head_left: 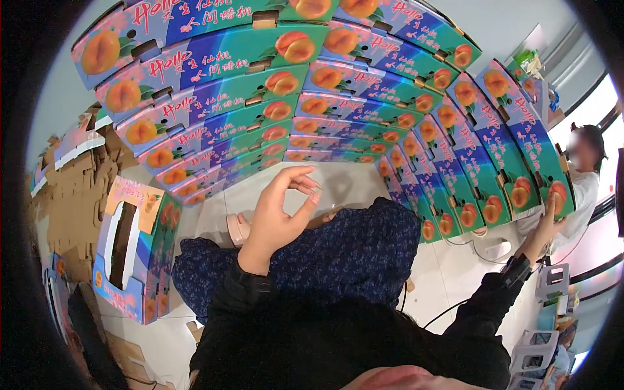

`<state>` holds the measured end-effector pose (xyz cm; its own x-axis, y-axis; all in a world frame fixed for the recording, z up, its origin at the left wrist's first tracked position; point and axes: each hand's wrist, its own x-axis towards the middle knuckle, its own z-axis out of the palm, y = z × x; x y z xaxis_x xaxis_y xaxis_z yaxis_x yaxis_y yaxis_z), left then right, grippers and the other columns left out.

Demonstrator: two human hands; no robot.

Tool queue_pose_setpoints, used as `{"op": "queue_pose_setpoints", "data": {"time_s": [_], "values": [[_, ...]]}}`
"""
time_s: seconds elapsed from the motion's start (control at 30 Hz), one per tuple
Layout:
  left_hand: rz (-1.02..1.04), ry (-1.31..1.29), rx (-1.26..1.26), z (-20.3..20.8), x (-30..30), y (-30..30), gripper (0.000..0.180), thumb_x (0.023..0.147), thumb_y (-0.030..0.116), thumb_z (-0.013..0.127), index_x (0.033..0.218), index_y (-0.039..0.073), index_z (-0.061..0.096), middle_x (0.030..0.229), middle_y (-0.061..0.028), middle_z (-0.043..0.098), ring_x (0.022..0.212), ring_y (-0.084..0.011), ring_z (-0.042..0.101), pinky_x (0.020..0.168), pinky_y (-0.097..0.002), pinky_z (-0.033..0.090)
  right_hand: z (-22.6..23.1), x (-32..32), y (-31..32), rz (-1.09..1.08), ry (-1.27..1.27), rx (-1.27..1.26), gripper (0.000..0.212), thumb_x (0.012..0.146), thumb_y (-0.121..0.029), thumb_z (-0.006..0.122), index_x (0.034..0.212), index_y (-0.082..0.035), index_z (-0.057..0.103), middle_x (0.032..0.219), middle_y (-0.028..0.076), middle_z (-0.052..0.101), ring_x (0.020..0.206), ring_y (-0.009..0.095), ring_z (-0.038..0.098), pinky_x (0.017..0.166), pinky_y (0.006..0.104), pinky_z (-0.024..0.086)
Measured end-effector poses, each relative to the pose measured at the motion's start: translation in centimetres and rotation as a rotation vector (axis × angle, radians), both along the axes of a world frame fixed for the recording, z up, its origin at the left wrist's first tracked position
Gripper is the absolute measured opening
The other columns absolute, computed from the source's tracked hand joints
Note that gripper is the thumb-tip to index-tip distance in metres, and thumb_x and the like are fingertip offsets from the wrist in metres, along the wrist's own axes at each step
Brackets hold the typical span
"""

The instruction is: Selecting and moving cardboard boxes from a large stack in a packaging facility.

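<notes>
R hand (547, 226) touching rt peach-print carton stack (478, 149), grip unclear; L hand (281, 213) left of stack, loosely curled, thumb apart.

Black long-sleeved top (305, 338); loose dark blue lower garment (344, 260) with small pale flecks

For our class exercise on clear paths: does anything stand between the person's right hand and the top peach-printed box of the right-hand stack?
Nothing visible does: the right hand is at that top box, its fingers appearing to rest against the end nearer the person.
</notes>
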<state>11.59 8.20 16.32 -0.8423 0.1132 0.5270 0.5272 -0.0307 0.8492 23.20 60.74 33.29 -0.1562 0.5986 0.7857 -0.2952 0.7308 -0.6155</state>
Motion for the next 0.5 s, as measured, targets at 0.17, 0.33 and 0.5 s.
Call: {"op": "queue_pose_setpoints", "data": {"time_s": [0.17,0.33,0.5], "values": [[-0.102,0.068,-0.174,0.0,0.1,0.4,0.038,0.081,0.008,0.067,0.116,0.002,0.055,0.090,-0.0102,0.064,0.084,-0.0210,0.063,0.078,-0.0320,0.049,0.2,-2.1,-1.5,0.001,0.059,-0.060,0.042,0.082,-0.006,0.069,0.120,0.004,0.054,0.119,0.013,0.059,0.107,0.021,0.059,0.095,0.0320,0.047],[-0.210,0.114,-0.272,0.2,0.1,0.9,0.036,0.081,0.015,0.069,0.113,0.005,0.058,0.090,-0.0113,0.064,0.083,-0.0244,0.064,0.075,-0.0336,0.050,-0.4,-3.3,-0.8,0.039,0.120,-0.110,0.041,0.082,-0.009,0.071,0.119,0.002,0.055,0.119,0.013,0.060,0.106,0.020,0.059,0.093,0.0316,0.047],[-0.425,0.059,-0.352,-0.5,0.2,1.9,0.031,0.082,0.019,0.069,0.109,0.006,0.060,0.088,-0.0113,0.065,0.082,-0.0246,0.065,0.073,-0.0341,0.050,-1.6,-4.6,1.4,-0.075,0.133,0.034,0.042,0.082,-0.010,0.072,0.118,0.003,0.054,0.118,0.014,0.059,0.104,0.019,0.059,0.092,0.0316,0.047]]}}
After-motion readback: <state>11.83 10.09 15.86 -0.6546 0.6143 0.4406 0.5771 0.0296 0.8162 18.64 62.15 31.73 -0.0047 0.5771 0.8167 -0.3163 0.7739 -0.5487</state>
